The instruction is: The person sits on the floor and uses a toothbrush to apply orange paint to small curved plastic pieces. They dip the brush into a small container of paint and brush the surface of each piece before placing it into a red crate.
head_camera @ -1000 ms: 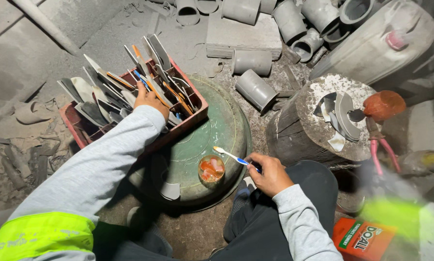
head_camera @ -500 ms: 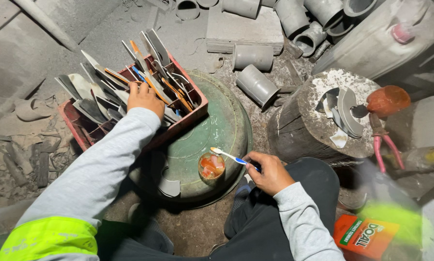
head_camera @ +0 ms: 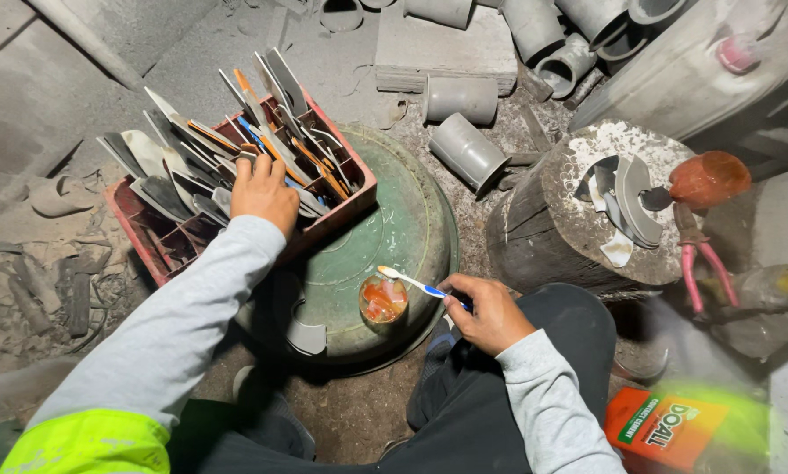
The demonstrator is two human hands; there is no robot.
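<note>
Since the earlier frames little has changed: the left hand (head_camera: 264, 191) stays in the red crate (head_camera: 359, 191), and the right hand (head_camera: 489, 309) has kept the toothbrush (head_camera: 411, 282) over the small cup (head_camera: 383, 299), though the brush head now sits nearer the cup's rim than it did a second ago, when it hung a little above and left of it.

The toothbrush is a thin white one with a blue grip. Its long axis runs nearly level across the picture, tilted slightly: the head points left and a little up, toward the crate, and the handle end runs right and down into the right hand. That hand is closed around the handle, pinching it between thumb and fingers. The bristle end lies over the top edge of the cup, which holds an orange-red liquid; whether the bristles touch the liquid cannot be told.

The cup stands on an upturned green basin (head_camera: 411, 228) in front of the person's knees. The crate rests partly on the basin's left side and is packed with metal blades (head_camera: 179, 167) standing on end. The left hand is curled, palm down, fingers closed among the blade tops; which blade it grips cannot be told. To the right stands a wooden stump (head_camera: 534, 237) with curved metal pieces (head_camera: 631, 197) on top.
</note>
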